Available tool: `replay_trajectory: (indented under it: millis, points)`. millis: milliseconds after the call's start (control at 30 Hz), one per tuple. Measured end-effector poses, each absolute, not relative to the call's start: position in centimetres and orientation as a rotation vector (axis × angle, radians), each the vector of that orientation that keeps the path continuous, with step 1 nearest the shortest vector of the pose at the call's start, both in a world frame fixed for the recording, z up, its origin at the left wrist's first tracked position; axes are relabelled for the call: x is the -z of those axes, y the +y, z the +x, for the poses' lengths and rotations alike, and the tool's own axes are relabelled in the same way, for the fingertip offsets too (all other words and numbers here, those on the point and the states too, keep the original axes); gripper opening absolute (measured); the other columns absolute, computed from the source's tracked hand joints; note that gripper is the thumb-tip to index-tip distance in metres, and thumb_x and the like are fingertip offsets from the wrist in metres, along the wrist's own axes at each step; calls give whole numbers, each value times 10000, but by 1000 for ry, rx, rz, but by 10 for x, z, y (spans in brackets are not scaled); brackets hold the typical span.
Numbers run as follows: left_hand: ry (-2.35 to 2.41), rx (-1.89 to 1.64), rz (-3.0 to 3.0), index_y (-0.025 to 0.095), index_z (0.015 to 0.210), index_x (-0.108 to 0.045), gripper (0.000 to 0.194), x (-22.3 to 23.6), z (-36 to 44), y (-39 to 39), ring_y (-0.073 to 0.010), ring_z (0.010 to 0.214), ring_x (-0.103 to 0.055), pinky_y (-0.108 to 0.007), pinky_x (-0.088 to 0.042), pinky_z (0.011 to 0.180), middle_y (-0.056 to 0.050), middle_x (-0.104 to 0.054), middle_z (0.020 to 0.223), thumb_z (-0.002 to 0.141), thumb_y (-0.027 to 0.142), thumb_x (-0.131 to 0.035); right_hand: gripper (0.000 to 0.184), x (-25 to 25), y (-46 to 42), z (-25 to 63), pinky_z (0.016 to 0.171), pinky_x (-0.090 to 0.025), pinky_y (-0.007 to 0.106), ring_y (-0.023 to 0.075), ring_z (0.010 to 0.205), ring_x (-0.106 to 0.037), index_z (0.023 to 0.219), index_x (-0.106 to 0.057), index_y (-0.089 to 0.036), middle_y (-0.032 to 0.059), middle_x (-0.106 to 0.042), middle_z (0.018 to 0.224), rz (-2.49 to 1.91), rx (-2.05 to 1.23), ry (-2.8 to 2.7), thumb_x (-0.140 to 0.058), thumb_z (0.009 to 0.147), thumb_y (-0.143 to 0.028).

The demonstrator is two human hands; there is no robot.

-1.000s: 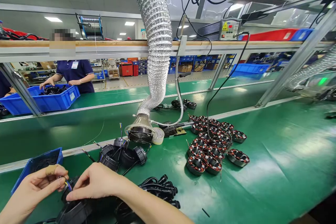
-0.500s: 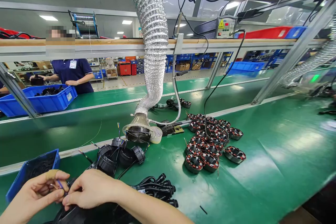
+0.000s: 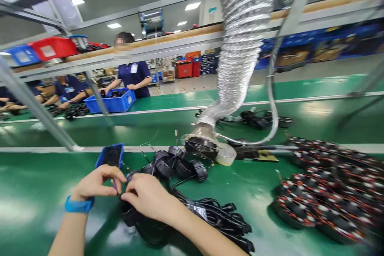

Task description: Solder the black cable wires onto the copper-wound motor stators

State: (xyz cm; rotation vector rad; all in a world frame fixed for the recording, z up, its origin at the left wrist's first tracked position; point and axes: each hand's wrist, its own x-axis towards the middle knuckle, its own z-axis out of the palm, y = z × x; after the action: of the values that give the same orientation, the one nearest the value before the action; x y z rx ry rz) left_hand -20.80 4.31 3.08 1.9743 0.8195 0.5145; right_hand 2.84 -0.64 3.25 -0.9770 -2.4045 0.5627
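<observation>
My left hand (image 3: 96, 184) pinches a thin blue-sheathed wire (image 3: 114, 184) between thumb and fingers, and a blue wristband (image 3: 78, 205) circles that wrist. My right hand (image 3: 147, 197) sits close beside it, curled over a black plastic cable housing (image 3: 129, 213), partly hidden under the fingers. Several more black round housings (image 3: 174, 168) with loose wire ends lie just beyond my hands. A bundle of black cables (image 3: 219, 218) stretches out to the right under my right forearm.
A small blue crate (image 3: 110, 156) stands just past my left hand. Red-wound metal stators (image 3: 324, 196) are heaped at the right. A fume hood (image 3: 201, 148) on a foil duct (image 3: 244, 36) stands ahead, near a tape roll (image 3: 225, 154). Co-workers (image 3: 133, 76) handle a blue crate (image 3: 109, 102) across the bench.
My head has turned, so the whole scene has swung and tilted, with the bench objects shifted right. My hands now sit nearer the middle of the view, and the blue wristband has come into view.
</observation>
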Motion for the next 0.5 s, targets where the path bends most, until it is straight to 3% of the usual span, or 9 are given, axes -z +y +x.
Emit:
replay_trajectory:
  millis: [100, 267, 400, 500]
  points:
    - [804, -542, 1951, 145, 1062, -699, 365, -28, -216, 33, -195, 756, -687, -302, -528, 757, -80, -737, 814, 747, 310, -779, 187, -43, -13, 40, 794, -430, 248, 174, 875, -640, 873, -755, -182, 46, -706, 852, -1002, -515, -2385, -638, 918, -321]
    - [934, -720, 1859, 155, 1032, -711, 334, -7, -235, -9, -215, 816, -682, -351, -511, 832, -99, -726, 914, 756, 331, -773, 194, -25, -24, 91, 744, -468, 244, 177, 846, -661, 855, -721, -214, 36, -681, 855, -1141, -399, -2355, -554, 943, -257]
    - [1017, -1001, 1765, 161, 982, -716, 321, 23, -254, -43, -246, 957, -653, -388, -470, 941, -93, -725, 906, 746, 371, -775, 263, 27, -22, 144, 677, -519, 239, 184, 767, -701, 878, -727, -258, 53, -703, 872, -1108, -331, -2361, -511, 939, -394]
    - [1287, -1296, 1591, 148, 971, -703, 327, 40, -262, -41, -241, 991, -641, -367, -477, 935, -110, -713, 1003, 802, 428, -703, 329, 61, -19, 169, 689, -548, 207, 190, 856, -726, 1034, -729, -284, 64, -723, 1025, -987, -286, -2349, -538, 906, -520]
